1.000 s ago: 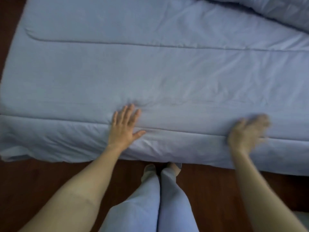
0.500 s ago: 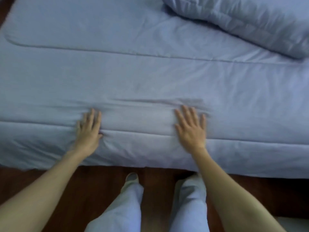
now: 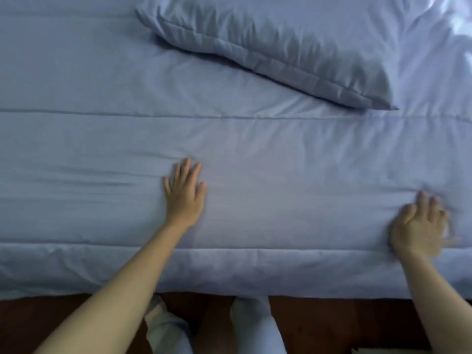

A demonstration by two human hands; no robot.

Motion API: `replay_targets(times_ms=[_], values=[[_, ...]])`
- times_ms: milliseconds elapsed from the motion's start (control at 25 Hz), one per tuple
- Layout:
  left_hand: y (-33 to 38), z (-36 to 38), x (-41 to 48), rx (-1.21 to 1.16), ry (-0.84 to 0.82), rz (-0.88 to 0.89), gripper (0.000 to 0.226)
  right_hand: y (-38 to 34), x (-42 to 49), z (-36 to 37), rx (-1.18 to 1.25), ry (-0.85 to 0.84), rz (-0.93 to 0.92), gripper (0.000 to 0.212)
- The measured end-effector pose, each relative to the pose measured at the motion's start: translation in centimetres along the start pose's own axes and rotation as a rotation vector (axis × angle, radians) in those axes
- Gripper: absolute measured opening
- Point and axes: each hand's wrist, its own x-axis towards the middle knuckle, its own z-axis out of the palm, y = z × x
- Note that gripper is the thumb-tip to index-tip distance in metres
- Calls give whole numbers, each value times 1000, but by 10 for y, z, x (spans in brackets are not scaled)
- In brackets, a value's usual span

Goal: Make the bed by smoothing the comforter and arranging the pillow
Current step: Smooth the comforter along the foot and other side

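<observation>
Comforter (image 3: pixel 255 154): pale blue, spread over bed, few creases at L.
Pillow (image 3: pixel 270 47): lies askew on top, far side.
Left hand (image 3: pixel 185 194): flat, fingers spread, holds nothing.
Right hand (image 3: pixel 419 226): blurred, on comforter nr edge; grip can't tell.

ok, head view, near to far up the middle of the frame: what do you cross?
Dark wooden floor → hanging edge of the blue comforter → left hand flat on the comforter top, right hand level with it at far right → stitched seam → pillow, lying skewed.
</observation>
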Motion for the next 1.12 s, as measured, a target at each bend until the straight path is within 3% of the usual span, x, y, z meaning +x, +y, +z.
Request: replay_targets(times_ms=[80,120,200,320,400,480,640,760,840,880,920,1000,1040,1120], values=[[26,20,9,173,-35,-96,69,-48,23,-16,130,14,280,55],[30,25,11,220,-41,-104,68,-86,24,-18,189,1,255,56],[24,27,14,268,-48,-91,67,-177,2,-3,291,-80,-157,57],[16,26,17,274,-109,-85,68,-292,-73,37,139,-482,-958,58],[15,28,15,287,-78,-69,68,-321,-95,54,-48,-601,-1187,51],[15,28,15,309,-58,-56,71,-306,-76,57,-71,-514,-1103,50],[19,26,14,308,-47,-49,70,-185,8,20,-65,-279,-668,52],[35,29,7,256,15,-112,64,-97,45,-11,14,-209,-102,57],[61,39,1,219,29,-143,64,-88,42,-22,74,-143,223,62],[77,46,0,213,10,-120,65,-95,35,-21,72,-137,173,63],[98,56,2,209,-17,-75,67,-102,28,-15,52,-154,-50,62],[134,76,11,224,-51,43,69,-121,8,-3,-24,-343,-666,56],[151,86,17,238,-55,94,70,-122,7,0,-75,-423,-859,53],[182,102,32,280,-54,138,70,-106,46,-1,-84,-408,-948,50]])
